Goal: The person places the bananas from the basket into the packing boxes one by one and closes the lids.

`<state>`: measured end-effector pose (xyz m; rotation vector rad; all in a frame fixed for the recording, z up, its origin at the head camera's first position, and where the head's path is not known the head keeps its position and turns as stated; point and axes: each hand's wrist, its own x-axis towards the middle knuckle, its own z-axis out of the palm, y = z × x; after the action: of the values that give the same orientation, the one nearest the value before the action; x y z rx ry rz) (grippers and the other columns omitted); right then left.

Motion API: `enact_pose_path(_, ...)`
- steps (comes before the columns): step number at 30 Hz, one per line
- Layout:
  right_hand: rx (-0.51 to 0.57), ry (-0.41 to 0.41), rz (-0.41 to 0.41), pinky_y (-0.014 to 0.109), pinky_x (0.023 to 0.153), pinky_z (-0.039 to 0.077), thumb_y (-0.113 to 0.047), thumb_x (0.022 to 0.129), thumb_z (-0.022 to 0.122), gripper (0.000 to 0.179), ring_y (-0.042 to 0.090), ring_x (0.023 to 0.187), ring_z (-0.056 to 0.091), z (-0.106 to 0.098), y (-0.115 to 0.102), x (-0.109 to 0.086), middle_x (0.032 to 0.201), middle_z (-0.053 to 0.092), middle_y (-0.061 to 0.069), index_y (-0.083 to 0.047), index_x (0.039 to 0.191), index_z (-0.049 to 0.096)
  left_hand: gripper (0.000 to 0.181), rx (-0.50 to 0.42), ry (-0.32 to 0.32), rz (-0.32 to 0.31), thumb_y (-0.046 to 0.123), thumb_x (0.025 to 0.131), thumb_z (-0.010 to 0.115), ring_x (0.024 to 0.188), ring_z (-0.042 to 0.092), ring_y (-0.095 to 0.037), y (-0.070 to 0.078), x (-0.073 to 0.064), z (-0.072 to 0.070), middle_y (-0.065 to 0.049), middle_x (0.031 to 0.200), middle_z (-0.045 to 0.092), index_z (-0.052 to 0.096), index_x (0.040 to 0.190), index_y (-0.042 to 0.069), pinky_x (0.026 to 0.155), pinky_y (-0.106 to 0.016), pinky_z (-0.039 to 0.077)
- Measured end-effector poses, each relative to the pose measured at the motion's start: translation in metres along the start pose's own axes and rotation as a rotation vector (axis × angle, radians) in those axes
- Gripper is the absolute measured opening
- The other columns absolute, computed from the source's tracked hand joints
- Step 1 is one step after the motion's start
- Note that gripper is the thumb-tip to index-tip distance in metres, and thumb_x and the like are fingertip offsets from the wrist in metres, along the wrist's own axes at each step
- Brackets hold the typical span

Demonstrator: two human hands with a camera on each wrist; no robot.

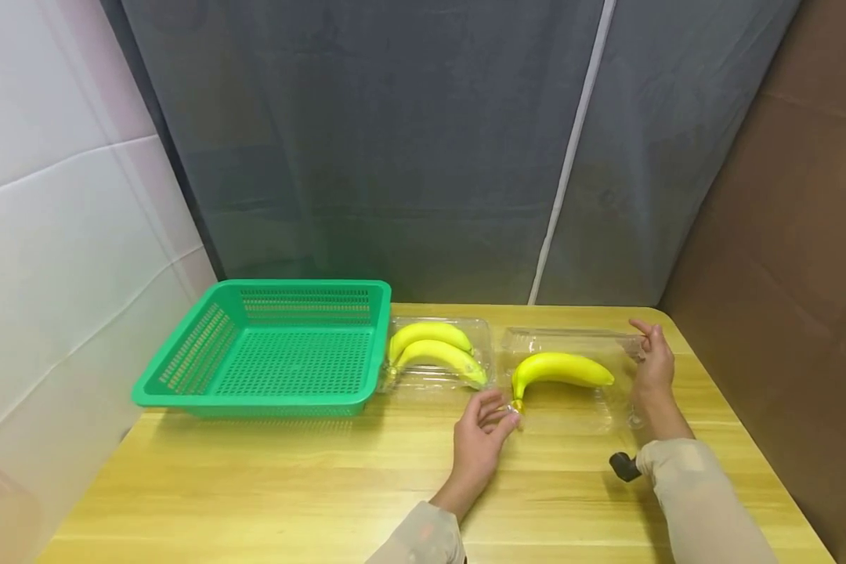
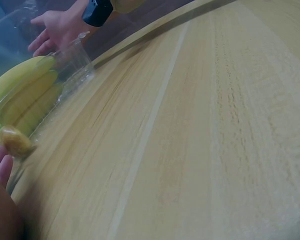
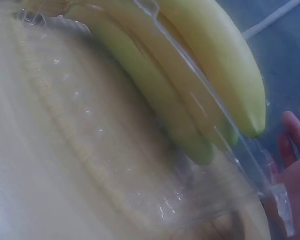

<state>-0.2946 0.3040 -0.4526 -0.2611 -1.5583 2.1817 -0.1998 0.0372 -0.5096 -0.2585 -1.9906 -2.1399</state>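
Observation:
A bunch of yellow bananas [image 1: 562, 368] lies in a clear plastic clamshell box [image 1: 571, 423] at the right; the right wrist view shows several fruits [image 3: 225, 55] joined at the stem. My left hand [image 1: 481, 435] is at the box's near left corner beside the stem, its fingers loosely bent. At the box's right side, my right hand [image 1: 656, 372] has its fingers extended against the clear plastic. From the left wrist view, the right hand [image 2: 62, 30] appears behind the box with fingers spread. Whether either hand pinches the thin plastic edge is hard to see.
Left of this box, a second clear box [image 1: 482, 333] holds bananas [image 1: 437, 352]. A green perforated basket [image 1: 268, 399] stands beside it at the left. The wooden table [image 1: 289, 486] is bounded by a grey curtain [image 1: 395, 157] behind and a brown panel [image 1: 804, 274] at the right.

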Motion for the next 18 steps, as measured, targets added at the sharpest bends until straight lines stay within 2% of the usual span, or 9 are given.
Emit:
enact_pose_path(3, 0.003, -0.024, 0.007, 0.02, 0.078, 0.039, -0.042, 0.105, 0.035, 0.049, 0.009, 0.078, 0.055, -0.002, -0.002, 0.0, 0.07, 0.064, -0.009, -0.006, 0.119, 0.066, 0.037, -0.003, -0.016, 0.008, 0.016, 0.091, 0.069, 0.101, 0.065, -0.021, -0.005, 0.002, 0.0, -0.014, 0.12, 0.066, 0.057, 0.124, 0.004, 0.085, -0.028, 0.053)
enact_pose_path(6, 0.026, -0.106, -0.018, 0.018, 0.091, 0.033, -0.038, 0.106, 0.034, 0.048, 0.009, 0.083, 0.055, -0.004, -0.006, -0.003, 0.069, 0.066, -0.009, -0.007, 0.117, 0.068, 0.033, -0.004, -0.022, 0.02, 0.018, 0.093, 0.066, 0.098, 0.064, -0.019, -0.006, 0.002, -0.001, -0.012, 0.118, 0.066, 0.058, 0.123, 0.006, 0.081, -0.028, 0.053)
enact_pose_path(9, 0.076, -0.244, -0.053, 0.017, 0.084, 0.041, -0.026, 0.108, 0.032, 0.043, 0.01, 0.081, 0.057, -0.009, -0.009, -0.005, 0.073, 0.068, -0.006, -0.011, 0.109, 0.072, 0.03, -0.013, -0.025, 0.015, 0.017, 0.095, 0.063, 0.095, 0.063, -0.017, -0.006, 0.002, -0.002, -0.012, 0.118, 0.066, 0.059, 0.122, 0.006, 0.077, -0.029, 0.054)
enact_pose_path(11, 0.052, -0.339, -0.088, 0.017, 0.076, 0.045, -0.015, 0.108, 0.03, 0.041, 0.009, 0.081, 0.058, -0.013, -0.011, -0.006, 0.078, 0.069, -0.005, -0.014, 0.108, 0.072, 0.03, -0.018, -0.03, 0.004, 0.016, 0.096, 0.06, 0.094, 0.062, -0.016, -0.005, 0.002, -0.003, -0.012, 0.118, 0.065, 0.058, 0.123, 0.005, 0.075, -0.032, 0.055)
enact_pose_path(12, 0.029, -0.382, -0.101, 0.017, 0.077, 0.045, -0.01, 0.107, 0.03, 0.04, 0.009, 0.082, 0.058, -0.016, -0.012, -0.006, 0.08, 0.069, -0.005, -0.014, 0.109, 0.07, 0.029, -0.023, -0.033, -0.004, 0.015, 0.096, 0.059, 0.094, 0.061, -0.017, -0.004, 0.002, -0.003, -0.012, 0.118, 0.065, 0.058, 0.124, 0.005, 0.075, -0.034, 0.055)
enact_pose_path(14, -0.08, -0.437, -0.113, 0.019, 0.078, 0.044, -0.006, 0.106, 0.035, 0.034, 0.008, 0.085, 0.057, -0.021, -0.012, -0.006, 0.086, 0.067, -0.007, -0.013, 0.116, 0.067, 0.03, -0.029, -0.046, -0.03, 0.013, 0.097, 0.057, 0.095, 0.061, -0.02, 0.004, 0.002, -0.004, -0.014, 0.119, 0.064, 0.056, 0.125, 0.002, 0.077, -0.041, 0.055)
enact_pose_path(16, -0.26, -0.48, -0.119, 0.017, 0.082, 0.04, -0.007, 0.104, 0.042, 0.03, 0.005, 0.091, 0.055, -0.028, -0.011, -0.005, 0.094, 0.063, -0.01, -0.009, 0.127, 0.06, 0.031, -0.041, -0.069, -0.053, 0.013, 0.099, 0.054, 0.096, 0.061, -0.024, 0.016, 0.001, -0.007, -0.018, 0.12, 0.062, 0.054, 0.126, -0.001, 0.078, -0.046, 0.054)
enact_pose_path(18, -0.426, -0.533, -0.111, 0.015, 0.083, 0.04, -0.008, 0.101, 0.05, 0.037, 0.005, 0.099, 0.051, -0.034, -0.01, -0.004, 0.107, 0.06, -0.002, -0.003, 0.138, 0.05, 0.033, -0.06, -0.099, -0.091, 0.013, 0.1, 0.051, 0.097, 0.061, -0.033, 0.021, 0.003, -0.009, -0.023, 0.119, 0.06, 0.051, 0.129, -0.003, 0.08, -0.053, 0.052)
